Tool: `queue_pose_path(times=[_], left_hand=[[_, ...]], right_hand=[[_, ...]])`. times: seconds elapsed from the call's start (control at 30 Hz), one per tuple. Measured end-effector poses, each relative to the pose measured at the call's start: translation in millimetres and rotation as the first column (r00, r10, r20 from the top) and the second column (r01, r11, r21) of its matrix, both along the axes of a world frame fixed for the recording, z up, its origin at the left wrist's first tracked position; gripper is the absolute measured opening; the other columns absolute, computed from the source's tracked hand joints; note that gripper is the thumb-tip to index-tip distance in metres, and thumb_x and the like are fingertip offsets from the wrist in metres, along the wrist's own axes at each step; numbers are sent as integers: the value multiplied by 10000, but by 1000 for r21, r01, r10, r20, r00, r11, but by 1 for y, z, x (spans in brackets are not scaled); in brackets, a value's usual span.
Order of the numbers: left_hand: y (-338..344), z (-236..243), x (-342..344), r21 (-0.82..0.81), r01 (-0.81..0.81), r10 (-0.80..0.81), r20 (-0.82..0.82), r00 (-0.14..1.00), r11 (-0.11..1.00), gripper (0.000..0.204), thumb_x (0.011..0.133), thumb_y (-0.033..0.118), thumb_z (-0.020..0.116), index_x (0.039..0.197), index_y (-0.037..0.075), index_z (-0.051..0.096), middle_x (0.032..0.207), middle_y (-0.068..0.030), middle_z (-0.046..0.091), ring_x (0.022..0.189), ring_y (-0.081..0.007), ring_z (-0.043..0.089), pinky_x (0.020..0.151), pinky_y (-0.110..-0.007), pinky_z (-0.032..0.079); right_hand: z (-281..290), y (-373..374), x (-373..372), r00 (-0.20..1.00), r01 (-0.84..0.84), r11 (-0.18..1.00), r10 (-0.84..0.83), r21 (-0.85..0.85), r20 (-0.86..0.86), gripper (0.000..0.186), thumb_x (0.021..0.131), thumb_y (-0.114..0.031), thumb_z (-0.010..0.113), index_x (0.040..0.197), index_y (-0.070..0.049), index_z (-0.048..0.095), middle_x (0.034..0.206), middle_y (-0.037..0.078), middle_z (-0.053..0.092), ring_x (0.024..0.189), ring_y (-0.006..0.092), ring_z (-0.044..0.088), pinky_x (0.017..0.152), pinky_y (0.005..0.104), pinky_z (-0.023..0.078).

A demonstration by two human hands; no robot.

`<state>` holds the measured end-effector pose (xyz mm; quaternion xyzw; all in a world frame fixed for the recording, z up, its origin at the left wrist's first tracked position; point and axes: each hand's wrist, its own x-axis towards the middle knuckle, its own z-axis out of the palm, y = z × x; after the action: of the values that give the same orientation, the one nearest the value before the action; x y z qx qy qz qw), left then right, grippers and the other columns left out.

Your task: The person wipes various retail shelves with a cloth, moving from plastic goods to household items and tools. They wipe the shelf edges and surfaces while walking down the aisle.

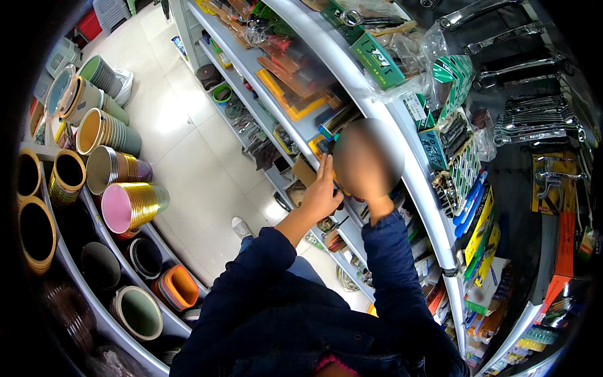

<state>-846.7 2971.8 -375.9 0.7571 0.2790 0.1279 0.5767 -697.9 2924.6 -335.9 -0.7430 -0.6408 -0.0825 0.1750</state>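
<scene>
Both of my arms, in dark blue sleeves, reach forward to a grey metal shelf unit. My left hand is in front of a lower shelf, with two fingers stretched out side by side. Their tips are close to a small black and yellow item; contact I cannot make out. My right hand is beside it to the right, and a round blurred patch covers most of its fingers. Whatever it may hold is hidden. Just beyond the hands are a blue-edged box and flat orange-yellow packs.
Wrenches hang or lie at the upper right, near green boxes. Blue and yellow packaged tools fill the right side. Left, stacked flower pots stand on a low rack. A pale tiled floor runs between.
</scene>
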Motion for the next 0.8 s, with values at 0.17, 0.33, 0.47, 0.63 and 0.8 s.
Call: queue_pose_path(times=[0.17,0.33,0.47,0.63,0.8], left_hand=[[5,4,4,-12,75,-76,-47,996,997,932,762,141,613,1479,11,31,1545,-202,98,1271,-419,403,930,-402,465],[20,21,-2,-93,134,-140,-67,988,987,912,778,139,606,1471,-7,32,1545,-204,76,1285,-423,382,964,-411,442],[23,1,-11,-55,105,-107,-30,994,993,892,781,129,602,1462,-24,46,1532,-233,86,1296,-430,357,988,-417,420],[14,-12,-46,-80,66,-64,22,998,995,859,789,120,599,1461,-9,79,1519,-256,114,1351,-417,273,1052,-394,359],[3,-48,-97,91,-15,12,38,999,996,832,777,117,596,1451,-7,125,1503,-262,167,1107,-450,518,892,-446,468]], right_hand=[[5,15,-8,1000,0,995,3,-103,31,428,844,-149,535,1254,-26,536,1226,183,565,1147,324,513,1009,410,376],[-23,3,54,975,9,999,-18,-42,-223,455,819,-84,558,1270,-34,516,1234,192,552,1162,326,509,1018,402,382],[-52,25,73,987,139,982,-148,-125,-66,460,803,-58,561,1262,-46,526,1236,188,548,1162,332,508,1018,405,385],[-67,63,80,984,138,945,-165,-296,-66,471,783,-25,564,1252,-62,537,1238,182,543,1162,339,507,1017,408,389],[-65,73,98,942,205,950,-257,-236,-214,487,764,8,566,1243,-78,549,1241,177,538,1162,346,506,1017,411,392]])
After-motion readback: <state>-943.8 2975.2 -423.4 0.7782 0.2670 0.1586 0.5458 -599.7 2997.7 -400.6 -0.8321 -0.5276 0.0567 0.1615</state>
